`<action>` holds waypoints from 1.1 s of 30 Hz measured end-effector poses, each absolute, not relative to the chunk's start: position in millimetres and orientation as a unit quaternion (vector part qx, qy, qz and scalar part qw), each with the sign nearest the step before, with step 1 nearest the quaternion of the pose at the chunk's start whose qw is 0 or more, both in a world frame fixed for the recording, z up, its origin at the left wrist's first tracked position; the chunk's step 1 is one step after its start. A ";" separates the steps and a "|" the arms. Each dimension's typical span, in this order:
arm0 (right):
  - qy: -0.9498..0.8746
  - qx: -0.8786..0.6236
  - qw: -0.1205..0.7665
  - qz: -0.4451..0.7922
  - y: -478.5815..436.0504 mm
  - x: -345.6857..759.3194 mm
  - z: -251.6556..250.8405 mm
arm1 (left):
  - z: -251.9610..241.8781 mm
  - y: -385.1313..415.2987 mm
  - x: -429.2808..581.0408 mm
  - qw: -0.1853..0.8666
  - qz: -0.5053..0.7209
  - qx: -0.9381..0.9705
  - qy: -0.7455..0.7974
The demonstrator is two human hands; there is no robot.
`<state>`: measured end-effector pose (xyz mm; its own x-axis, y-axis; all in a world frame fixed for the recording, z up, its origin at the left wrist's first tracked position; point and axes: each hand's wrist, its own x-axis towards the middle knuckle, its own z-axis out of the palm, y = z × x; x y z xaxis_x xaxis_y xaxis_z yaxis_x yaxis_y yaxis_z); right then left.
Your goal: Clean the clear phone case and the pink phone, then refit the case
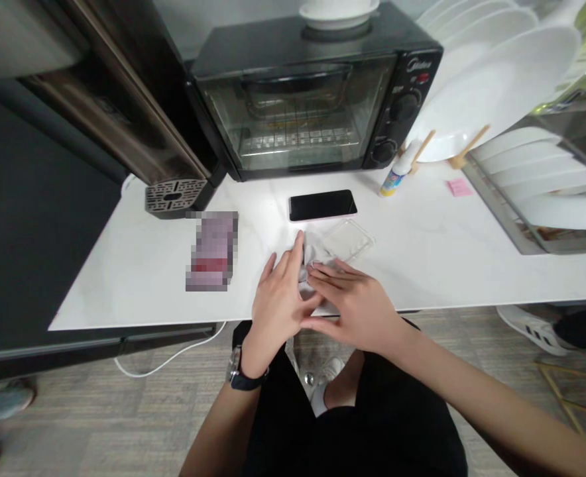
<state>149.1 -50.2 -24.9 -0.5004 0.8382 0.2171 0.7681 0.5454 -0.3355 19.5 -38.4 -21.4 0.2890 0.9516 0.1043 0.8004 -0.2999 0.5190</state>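
My left hand (279, 291) and my right hand (353, 303) meet at the front edge of the white counter (138, 265). Between them lies a small pale grey cloth (309, 265). Both hands have their fingers stretched out flat over the cloth, the right fingertips overlapping the left hand. A watch sits on my left wrist. Just beyond the hands lies a clear plastic phone case (349, 240). Behind it a black phone (322, 204) lies screen up.
A black toaster oven (313, 106) stands at the back with a white bowl (337, 13) on top. A small spray bottle (396, 173), pink sticky note (459, 187) and racks of white plates (536, 179) are at right. A blurred card (212, 250) lies left.
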 end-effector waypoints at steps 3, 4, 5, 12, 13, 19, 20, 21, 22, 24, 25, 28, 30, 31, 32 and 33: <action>-0.857 -0.474 0.171 0.108 -53.6 169.7 -22.0 | -22.4 -39.4 20.7 0.186 0.205 0.778 0.564; -0.854 -0.482 0.166 0.106 -51.8 178.0 -21.8 | -22.7 -39.8 21.3 0.185 0.206 0.778 0.564; -0.848 -0.494 0.162 0.098 -48.6 185.7 -22.0 | -22.8 -40.1 22.0 0.184 0.207 0.779 0.563; -0.792 -0.587 0.167 -0.001 -21.6 181.4 -28.3 | -20.7 -38.7 23.2 0.181 0.210 0.784 0.556; -0.806 -0.566 0.173 0.007 -22.6 171.9 -28.7 | -20.5 -38.5 22.6 0.179 0.209 0.785 0.555; -0.863 -0.461 0.172 0.118 -47.3 145.2 -25.6 | -22.4 -38.7 19.8 0.164 0.185 0.783 0.570; -0.861 -0.461 0.171 0.130 -50.5 149.6 -24.9 | -22.9 -38.9 20.1 0.164 0.183 0.784 0.571; -0.859 -0.462 0.170 0.139 -52.6 155.7 -24.5 | -23.2 -39.1 20.7 0.163 0.183 0.784 0.570; -0.858 -0.464 0.169 0.143 -53.4 162.7 -24.3 | -23.5 -39.3 21.3 0.162 0.183 0.785 0.570; -0.851 -0.477 0.172 0.138 -50.8 177.3 -24.7 | -23.6 -39.7 22.7 0.158 0.186 0.784 0.571; -0.844 -0.490 0.176 0.128 -47.5 184.0 -25.2 | -23.5 -39.9 23.3 0.157 0.186 0.784 0.572; -0.811 -0.543 0.207 0.071 -31.9 197.3 -26.8 | -22.8 -39.7 24.1 0.156 0.185 0.785 0.571; -0.792 -0.567 0.221 0.041 -22.3 195.9 -28.0 | -22.1 -39.2 24.0 0.158 0.185 0.787 0.567; -0.790 -0.570 0.224 0.036 -19.5 191.2 -28.8 | -22.0 -39.0 23.7 0.158 0.186 0.787 0.566; -0.793 -0.566 0.224 0.037 -18.8 184.0 -29.6 | -21.9 -38.8 23.3 0.157 0.188 0.788 0.565; -0.801 -0.555 0.221 0.045 -20.2 174.9 -30.5 | -22.0 -38.7 22.8 0.156 0.188 0.789 0.564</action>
<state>174.9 -20.2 -30.5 -0.2870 0.9084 0.3041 0.8684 0.3807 -0.3176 22.8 -38.7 -22.0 0.2925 0.9486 0.1205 0.8313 -0.3145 0.4583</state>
